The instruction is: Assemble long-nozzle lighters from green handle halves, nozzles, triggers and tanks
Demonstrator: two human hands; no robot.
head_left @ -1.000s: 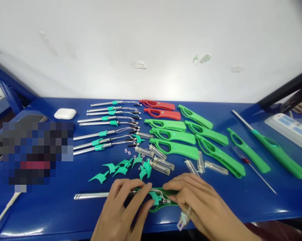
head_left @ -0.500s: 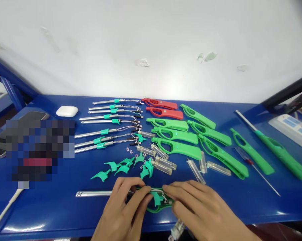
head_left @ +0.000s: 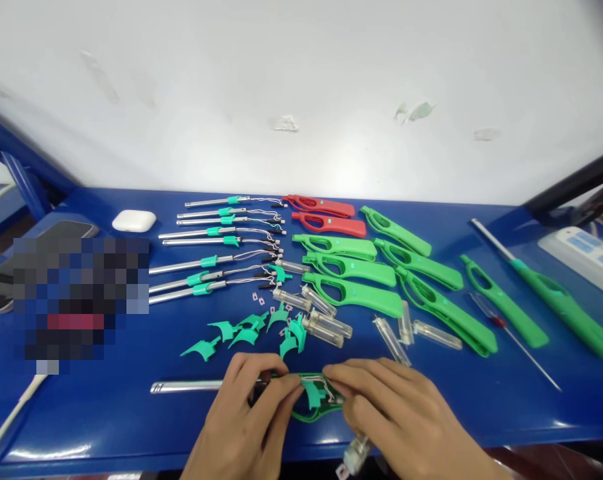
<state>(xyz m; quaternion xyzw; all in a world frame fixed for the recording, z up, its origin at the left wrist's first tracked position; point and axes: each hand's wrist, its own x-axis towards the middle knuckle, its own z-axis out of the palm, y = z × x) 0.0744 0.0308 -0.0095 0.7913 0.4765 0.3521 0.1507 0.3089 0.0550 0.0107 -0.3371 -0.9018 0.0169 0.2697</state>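
Observation:
Near the table's front edge, my left hand [head_left: 251,417] is closed on a half-built gas lighter, its silver tube [head_left: 186,387] sticking out to the left. My right hand [head_left: 399,410] pinches the other end of its green half shell [head_left: 306,417], fingertips near the thin white wires. Between the hands a teal trigger [head_left: 312,395] sits in the shell. A clear fuel tank [head_left: 355,457] pokes out beneath my right hand, apparently held in its lower fingers. My palms hide much of the shell.
Silver tubes with wires [head_left: 216,261] lie in a row behind. Green shells [head_left: 354,293], red shells [head_left: 331,225], loose teal triggers [head_left: 244,333] and clear tanks [head_left: 326,330] lie around. Rightward are a screwdriver [head_left: 499,322], a finished lighter [head_left: 561,300] and a power strip [head_left: 581,257].
Almost nothing has moved. My fingers have shifted very slightly at the shell, and the clear tank under my right hand has moved a little.

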